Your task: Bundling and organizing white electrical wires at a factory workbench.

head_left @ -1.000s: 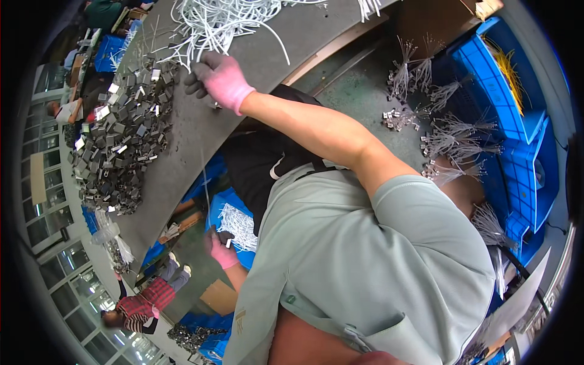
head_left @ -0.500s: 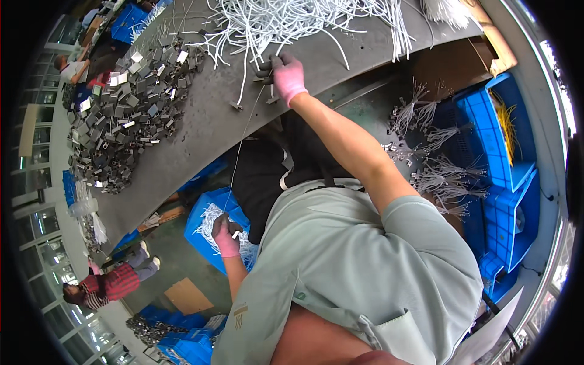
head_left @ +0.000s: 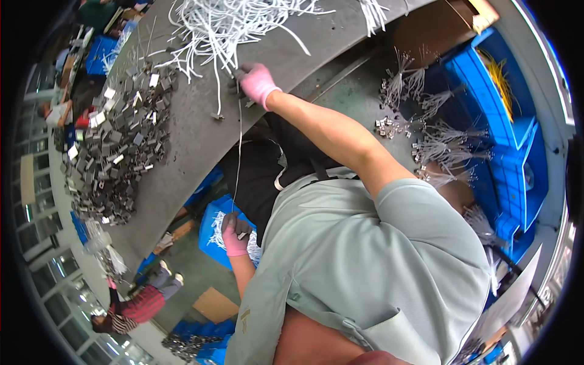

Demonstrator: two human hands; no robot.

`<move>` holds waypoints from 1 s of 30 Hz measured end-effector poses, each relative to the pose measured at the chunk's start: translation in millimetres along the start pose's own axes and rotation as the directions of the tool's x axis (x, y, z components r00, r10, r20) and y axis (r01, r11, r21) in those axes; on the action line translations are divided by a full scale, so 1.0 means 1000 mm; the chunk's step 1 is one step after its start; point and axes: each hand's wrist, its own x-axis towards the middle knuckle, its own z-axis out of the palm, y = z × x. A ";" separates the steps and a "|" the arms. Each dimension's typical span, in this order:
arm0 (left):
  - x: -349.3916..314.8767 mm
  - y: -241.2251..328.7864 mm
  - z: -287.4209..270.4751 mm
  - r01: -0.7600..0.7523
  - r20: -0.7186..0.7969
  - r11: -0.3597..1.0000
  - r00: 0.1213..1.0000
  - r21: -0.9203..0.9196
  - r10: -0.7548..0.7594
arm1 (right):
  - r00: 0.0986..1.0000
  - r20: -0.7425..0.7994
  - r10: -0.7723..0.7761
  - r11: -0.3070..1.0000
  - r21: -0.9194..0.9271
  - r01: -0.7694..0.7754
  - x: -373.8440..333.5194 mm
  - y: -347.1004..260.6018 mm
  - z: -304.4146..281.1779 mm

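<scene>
At bench edge: your right hand [head_left: 257, 83] pinched white wire [head_left: 239, 146] top; left hand [head_left: 234, 234] fingers closed round lower end. Judged: needed steady tension, no kinks.

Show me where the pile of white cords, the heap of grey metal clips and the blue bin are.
White cords [head_left: 219, 24], head view, middle of the tangle.
Metal clips [head_left: 112, 158], head view, centre of the heap.
Blue bin [head_left: 210, 225], head view, its near wall.
</scene>
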 end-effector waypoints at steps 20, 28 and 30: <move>0.035 0.118 0.148 -0.247 0.411 0.849 0.911 0.467 0.040 | 0.789 0.569 0.233 0.875 -0.476 0.085 -0.054 -0.057 0.037; 0.069 0.130 0.152 -0.260 0.124 0.964 0.960 0.055 0.252 | 0.747 0.613 0.257 0.814 -0.554 0.174 -0.064 -0.019 0.075; 0.084 0.141 0.163 -0.444 0.170 0.892 0.888 0.083 0.426 | 0.773 0.541 0.330 0.827 -0.561 0.040 -0.056 -0.022 0.083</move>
